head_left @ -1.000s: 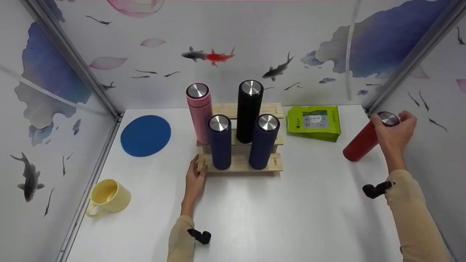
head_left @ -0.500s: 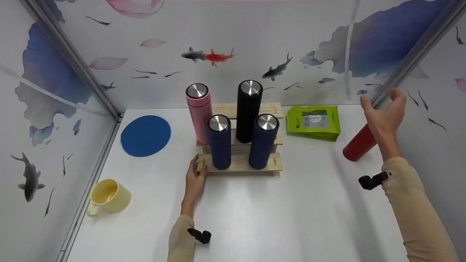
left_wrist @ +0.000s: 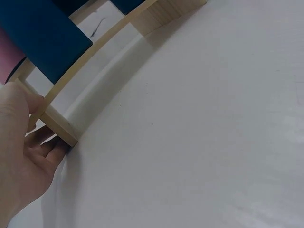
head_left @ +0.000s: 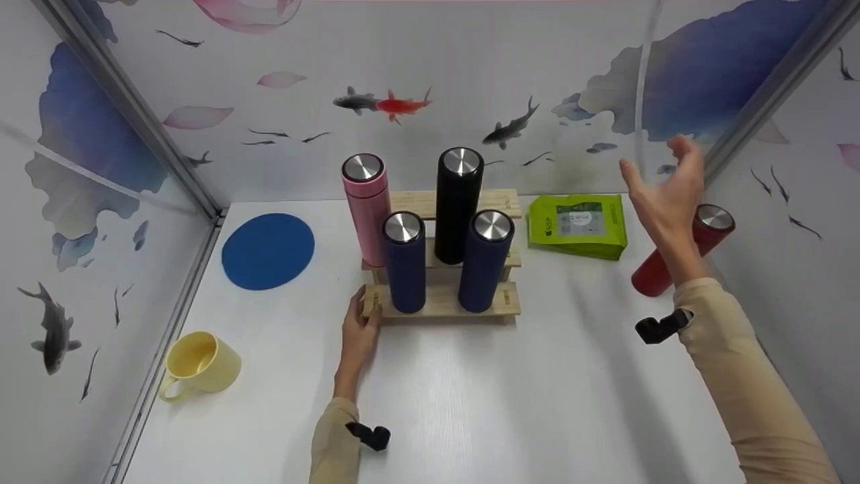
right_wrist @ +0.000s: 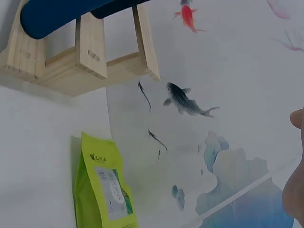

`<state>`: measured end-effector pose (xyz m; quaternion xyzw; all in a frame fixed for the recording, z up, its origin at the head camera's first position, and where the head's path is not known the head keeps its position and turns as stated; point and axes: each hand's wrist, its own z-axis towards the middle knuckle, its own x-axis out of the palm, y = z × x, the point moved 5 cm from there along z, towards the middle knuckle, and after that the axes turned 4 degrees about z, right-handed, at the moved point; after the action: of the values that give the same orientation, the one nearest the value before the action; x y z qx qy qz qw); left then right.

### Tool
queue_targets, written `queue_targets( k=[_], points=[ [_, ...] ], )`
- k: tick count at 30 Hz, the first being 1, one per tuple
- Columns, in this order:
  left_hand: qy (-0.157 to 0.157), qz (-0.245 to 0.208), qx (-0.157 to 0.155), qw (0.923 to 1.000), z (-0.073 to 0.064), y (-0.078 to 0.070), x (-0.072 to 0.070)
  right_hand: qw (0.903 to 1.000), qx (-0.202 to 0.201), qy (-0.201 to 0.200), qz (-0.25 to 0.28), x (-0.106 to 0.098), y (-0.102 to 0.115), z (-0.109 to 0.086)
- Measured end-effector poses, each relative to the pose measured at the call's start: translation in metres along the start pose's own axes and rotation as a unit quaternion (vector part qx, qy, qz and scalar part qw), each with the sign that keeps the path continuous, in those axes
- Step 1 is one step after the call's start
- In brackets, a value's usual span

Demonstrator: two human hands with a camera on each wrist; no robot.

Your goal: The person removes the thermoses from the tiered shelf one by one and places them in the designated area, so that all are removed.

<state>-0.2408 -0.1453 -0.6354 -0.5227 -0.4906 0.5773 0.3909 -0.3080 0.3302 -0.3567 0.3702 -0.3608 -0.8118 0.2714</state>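
Note:
A three-step wooden rack (head_left: 443, 300) stands at the middle of the table. It bears a pink thermos (head_left: 371, 222), a black thermos (head_left: 458, 208) and two dark blue ones, the left blue thermos (head_left: 407, 269) and the right blue thermos (head_left: 485, 269), on its lower steps. My left hand (head_left: 360, 333) grips the left end of the bottom step, thumb above and fingers beneath in the left wrist view. In the air at the right, my right hand (head_left: 672, 198) is spread and holds nothing. Behind its wrist a red thermos (head_left: 713, 225) stands on the table, partly hidden.
A green packet (head_left: 578, 228) lies right of the rack. On the left are a blue round mat (head_left: 269, 251) and a yellow mug (head_left: 213, 366). Printed walls with metal corner posts enclose the table at the back and sides.
My right hand has let go of the red thermos's top, then risen and moved left. The red thermos stays in place, and my left hand keeps its grip on the rack.

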Motion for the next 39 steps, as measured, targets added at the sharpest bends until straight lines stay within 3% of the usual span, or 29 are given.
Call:
queue_targets(
  k=[8, 19, 33, 39],
  points=[
    [0.0, 0.002, 0.006, 1.0, -0.001, -0.001, -0.001, 0.9993, -0.005, 0.013, 0.035, 0.019, 0.021, -0.006],
    [0.0, 0.011, 0.005, 0.9999, -0.001, -0.001, -0.001, 0.996, -0.054, 0.031, 0.065, 0.044, 0.052, -0.014],
    [0.007, 0.019, 0.004, 0.9998, 0.0, 0.002, -0.001, 0.9931, -0.058, 0.046, 0.09, 0.071, 0.077, -0.031],
    [-0.003, 0.016, 0.016, 0.9997, 0.0, 0.0, 0.0, 0.9887, -0.085, 0.05, 0.113, 0.084, 0.092, -0.039]
  ],
)
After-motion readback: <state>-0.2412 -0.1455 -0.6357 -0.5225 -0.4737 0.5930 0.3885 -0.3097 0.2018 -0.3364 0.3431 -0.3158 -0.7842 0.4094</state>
